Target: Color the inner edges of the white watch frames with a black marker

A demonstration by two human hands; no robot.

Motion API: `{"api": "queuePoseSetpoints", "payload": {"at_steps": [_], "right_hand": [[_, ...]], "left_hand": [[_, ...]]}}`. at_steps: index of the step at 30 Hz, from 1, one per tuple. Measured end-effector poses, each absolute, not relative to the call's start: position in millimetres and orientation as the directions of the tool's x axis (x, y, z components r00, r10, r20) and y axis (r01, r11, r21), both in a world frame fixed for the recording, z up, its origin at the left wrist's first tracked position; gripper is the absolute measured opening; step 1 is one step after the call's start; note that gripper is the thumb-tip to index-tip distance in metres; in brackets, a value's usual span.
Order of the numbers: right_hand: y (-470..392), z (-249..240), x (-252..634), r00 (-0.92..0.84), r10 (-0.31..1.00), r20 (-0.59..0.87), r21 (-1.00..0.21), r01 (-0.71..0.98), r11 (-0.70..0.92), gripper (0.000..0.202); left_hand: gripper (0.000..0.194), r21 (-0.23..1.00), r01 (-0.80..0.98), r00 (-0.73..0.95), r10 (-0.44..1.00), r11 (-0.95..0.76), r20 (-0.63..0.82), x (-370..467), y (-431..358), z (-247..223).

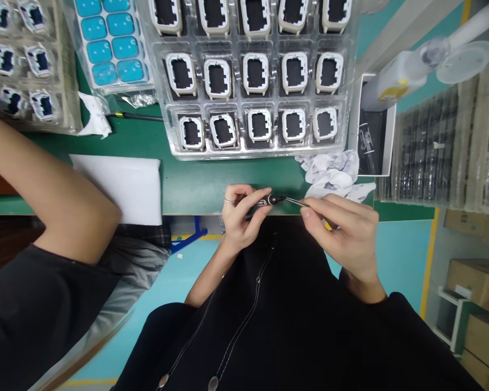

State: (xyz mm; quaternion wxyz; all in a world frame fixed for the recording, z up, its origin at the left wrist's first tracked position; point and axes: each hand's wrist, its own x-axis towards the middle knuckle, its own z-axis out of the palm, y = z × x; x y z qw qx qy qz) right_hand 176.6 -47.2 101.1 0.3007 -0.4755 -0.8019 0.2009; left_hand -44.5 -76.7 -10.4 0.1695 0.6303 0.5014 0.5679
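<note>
Near the table's front edge, my left hand [242,217] is closed round a black marker [264,202] with white lettering, its dark tip pointing right. A ring sits on one finger. My right hand [344,225] pinches a thin metal tool [295,201], whose far end meets the marker's tip. Crumpled white cloth [336,176] lies just beyond my right hand. Beyond both hands stands a clear plastic tray [228,154] with rows of pale square frames, each over dark backing.
A co-worker's arm [61,190] reaches in from the left, by a white sheet [126,187]. Blue pieces [124,48] in a tray and another parts tray [71,81] lie back left. At right are an open box [385,136], a bottle [391,81] and stacked trays [427,146].
</note>
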Motion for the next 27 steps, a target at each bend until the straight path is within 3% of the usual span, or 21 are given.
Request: {"api": "queuePoseSetpoints", "payload": {"at_steps": [7, 27], "right_hand": [[-44.6, 99.1, 178.3, -0.369, 0.876, 0.31, -0.659, 0.581, 0.478, 0.018], [-40.7, 99.5, 181.7, -0.413, 0.865, 0.285, -0.633, 0.597, 0.494, 0.016]], "left_hand": [[0.032, 0.78, 0.433, -0.111, 0.832, -0.452, 0.544, -46.2, -78.4, -11.1], [0.04, 0.768, 0.489, -0.045, 0.868, -0.413, 0.495, -51.2, -84.5, -11.6]]}}
